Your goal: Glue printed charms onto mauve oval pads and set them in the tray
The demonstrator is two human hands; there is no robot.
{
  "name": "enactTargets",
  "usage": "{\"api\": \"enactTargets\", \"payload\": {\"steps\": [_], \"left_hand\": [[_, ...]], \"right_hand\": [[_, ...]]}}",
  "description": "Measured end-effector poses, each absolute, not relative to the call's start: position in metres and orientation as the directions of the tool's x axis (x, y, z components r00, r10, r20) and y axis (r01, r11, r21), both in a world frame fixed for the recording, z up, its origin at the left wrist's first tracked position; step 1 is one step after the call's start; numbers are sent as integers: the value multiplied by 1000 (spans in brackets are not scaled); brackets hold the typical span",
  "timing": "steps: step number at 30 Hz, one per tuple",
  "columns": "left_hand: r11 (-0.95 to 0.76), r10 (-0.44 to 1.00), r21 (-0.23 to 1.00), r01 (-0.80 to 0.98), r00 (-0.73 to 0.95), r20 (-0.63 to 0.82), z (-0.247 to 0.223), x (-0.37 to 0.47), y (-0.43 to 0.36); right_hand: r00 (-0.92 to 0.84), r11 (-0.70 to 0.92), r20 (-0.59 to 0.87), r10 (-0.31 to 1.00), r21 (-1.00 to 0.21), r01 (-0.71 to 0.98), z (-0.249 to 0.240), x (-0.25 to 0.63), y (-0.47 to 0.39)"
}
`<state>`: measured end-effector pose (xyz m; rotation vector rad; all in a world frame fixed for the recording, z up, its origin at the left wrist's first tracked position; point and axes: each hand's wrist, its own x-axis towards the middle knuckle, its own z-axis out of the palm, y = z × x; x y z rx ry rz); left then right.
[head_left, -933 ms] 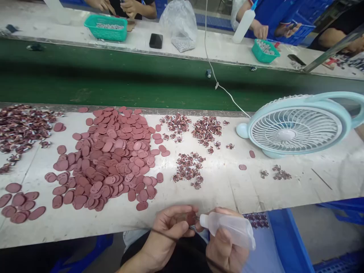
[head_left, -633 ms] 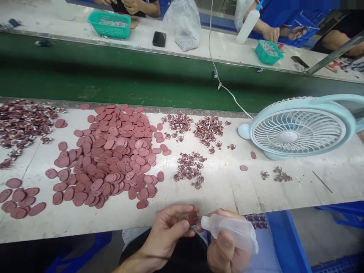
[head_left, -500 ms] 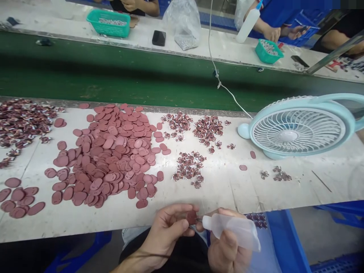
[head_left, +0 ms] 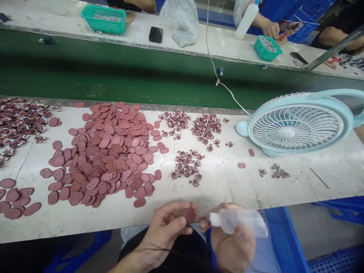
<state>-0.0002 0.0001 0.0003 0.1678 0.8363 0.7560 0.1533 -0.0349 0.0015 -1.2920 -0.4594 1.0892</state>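
Between the thumb and fingers of my left hand (head_left: 167,225) is a reddish-brown oval disc (head_left: 189,215), held just beyond the table's front edge. My right hand (head_left: 231,242), partly blurred, grips a translucent squeeze bottle (head_left: 241,223) lying sideways, its white cap toward the disc. A short gap separates the bottle's tip from the disc; the tip itself is smeared. Left of my hands spreads a large heap of matching oval discs (head_left: 110,151). Small brown-and-white claw-shaped pieces (head_left: 187,167) lie in clusters beyond my hands.
A light-blue fan (head_left: 295,125) stands at the right, its white cord (head_left: 227,91) running back. More small pieces (head_left: 22,121) pile up at far left. A blue crate (head_left: 292,239) sits below the right edge. Across the green divider, co-workers' hands (head_left: 270,29) work near green baskets (head_left: 104,21).
My right hand has drawn the bottle to the right, away from the disc. The disc in my left hand has turned slightly and shows more of its face.
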Motion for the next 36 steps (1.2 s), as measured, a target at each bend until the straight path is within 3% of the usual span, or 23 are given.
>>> {"api": "enactTargets", "payload": {"steps": [3, 5, 7, 12, 14, 16, 17, 20, 22, 24, 31, 34, 36], "left_hand": [[729, 669, 403, -553, 453, -589, 1, -3, 1], [729, 669, 390, -562, 463, -582, 0, -5, 1], [729, 665, 373, -574, 463, -586, -2, -6, 2], [711, 673, 384, -589, 413, -614, -7, -16, 8], [696, 682, 406, -592, 369, -631, -7, -22, 10], [681, 692, 425, -597, 334, -640, -6, -27, 13], [676, 696, 432, -598, 324, -641, -5, -29, 14], [667, 708, 442, -600, 325, -627, -5, -33, 16], [665, 713, 443, -602, 333, -617, -4, -34, 15], [668, 712, 442, -599, 341, -614, -5, -34, 14], [682, 699, 414, -603, 369, -613, -7, -31, 8], [694, 687, 407, -593, 378, -621, -8, -28, 6], [704, 685, 423, -571, 386, -618, -7, -26, 5]], "right_hand": [[357, -90, -490, 795, -678, -729, 11, 181, -9], [210, -126, -525, 825, -533, -837, 3, 203, 2], [140, -137, -476, 868, -501, -854, -11, 220, 7], [180, -78, -369, 912, -585, -807, -23, 230, -1], [232, -117, -328, 916, -770, -627, -18, 222, -7], [283, -183, -255, 925, -949, -259, -14, 211, -10], [289, -204, -216, 933, -976, -71, -13, 206, -9], [204, -219, -164, 965, -934, 282, -15, 192, 4], [73, -183, -174, 982, -785, 591, -18, 187, 15], [-19, -117, -213, 977, -607, 786, -19, 185, 25], [-4, -105, -212, 977, -503, 858, -12, 188, 23], [19, -165, -224, 974, -656, 737, 0, 187, 10], [72, -296, -301, 951, -819, 492, 10, 183, 0]]}}
